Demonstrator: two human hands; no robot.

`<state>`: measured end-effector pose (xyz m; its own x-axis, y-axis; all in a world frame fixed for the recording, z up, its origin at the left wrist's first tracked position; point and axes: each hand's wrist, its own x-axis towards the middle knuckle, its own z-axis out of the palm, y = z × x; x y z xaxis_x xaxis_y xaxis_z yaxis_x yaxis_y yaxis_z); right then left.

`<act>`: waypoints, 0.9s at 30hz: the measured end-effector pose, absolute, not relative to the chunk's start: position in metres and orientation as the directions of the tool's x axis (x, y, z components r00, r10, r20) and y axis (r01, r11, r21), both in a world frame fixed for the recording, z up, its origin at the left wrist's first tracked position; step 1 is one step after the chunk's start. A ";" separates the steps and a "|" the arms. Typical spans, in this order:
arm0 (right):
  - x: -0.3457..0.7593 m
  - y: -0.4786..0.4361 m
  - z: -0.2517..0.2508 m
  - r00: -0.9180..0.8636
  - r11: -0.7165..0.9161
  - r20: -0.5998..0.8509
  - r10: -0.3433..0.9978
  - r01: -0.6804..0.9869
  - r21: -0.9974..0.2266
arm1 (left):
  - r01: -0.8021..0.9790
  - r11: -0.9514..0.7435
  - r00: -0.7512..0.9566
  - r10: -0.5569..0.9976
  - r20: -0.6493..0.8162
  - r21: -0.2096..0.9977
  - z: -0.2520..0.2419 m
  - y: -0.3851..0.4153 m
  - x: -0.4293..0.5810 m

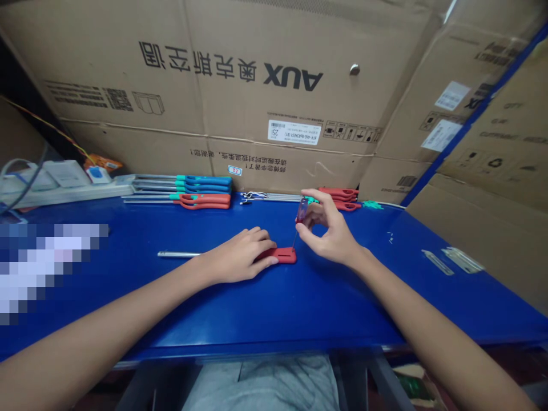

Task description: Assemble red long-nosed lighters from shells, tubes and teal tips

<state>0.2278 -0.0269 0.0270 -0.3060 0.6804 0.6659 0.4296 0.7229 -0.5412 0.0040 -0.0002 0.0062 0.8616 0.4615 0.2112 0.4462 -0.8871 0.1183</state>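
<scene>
A red-handled long lighter (286,255) lies flat on the blue table, its metal tube pointing left. My left hand (248,254) is closed over the handle and holds it against the tabletop, hiding the part between tube and handle end. In my right hand (327,228) is a screwdriver (302,210) with a clear reddish handle, gripped by the fingers and thumb. It stands nearly upright, and its thin shaft meets the right end of the red handle. Whether a screw sits under the tip is too small to tell.
Blue and red long lighters (205,185) are stacked at the back left, beside a white power strip (72,191). Metal tubes (278,197) and red handle parts (342,197) lie behind my right hand. Thin pale strips (462,260) rest at right. Cardboard (240,125) walls the back.
</scene>
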 end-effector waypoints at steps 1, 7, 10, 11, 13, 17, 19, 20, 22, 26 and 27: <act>0.228 -0.027 0.026 -0.308 0.725 0.669 0.677 0.438 -0.532 | 0.447 -0.887 0.862 0.462 0.210 0.118 0.006 0.000 0.004; 0.228 -0.027 0.028 -0.341 0.750 0.690 0.638 0.479 -0.457 | 0.450 -0.885 0.860 0.465 0.210 0.116 0.007 0.001 0.005; 0.228 -0.027 0.029 -0.352 0.760 0.691 0.631 0.458 -0.461 | 0.447 -0.887 0.860 0.463 0.214 0.119 0.006 0.001 0.005; 0.228 -0.027 0.029 -0.352 0.759 0.688 0.634 0.451 -0.469 | 0.448 -0.886 0.860 0.464 0.215 0.121 0.006 0.001 0.005; 0.228 -0.027 0.028 -0.352 0.755 0.680 0.643 0.440 -0.487 | 0.448 -0.885 0.859 0.465 0.213 0.125 0.006 0.001 0.004; 0.227 -0.027 0.026 -0.344 0.746 0.674 0.654 0.440 -0.499 | 0.444 -0.887 0.861 0.462 0.216 0.129 0.006 0.000 0.004; 0.227 -0.027 0.026 -0.337 0.743 0.678 0.653 0.455 -0.490 | 0.445 -0.887 0.861 0.462 0.214 0.128 0.006 0.000 0.004; 0.227 -0.027 0.026 -0.336 0.744 0.681 0.651 0.461 -0.484 | 0.446 -0.886 0.860 0.463 0.213 0.127 0.006 0.000 0.004; 0.227 -0.028 0.027 -0.339 0.747 0.684 0.646 0.466 -0.474 | 0.447 -0.886 0.860 0.464 0.211 0.126 0.006 0.000 0.005; 0.227 -0.028 0.029 -0.349 0.754 0.680 0.645 0.437 -0.490 | 0.450 -0.884 0.858 0.467 0.214 0.124 0.006 0.000 0.005; 0.227 -0.028 0.029 -0.349 0.754 0.679 0.646 0.431 -0.496 | 0.450 -0.885 0.858 0.466 0.214 0.124 0.006 0.000 0.005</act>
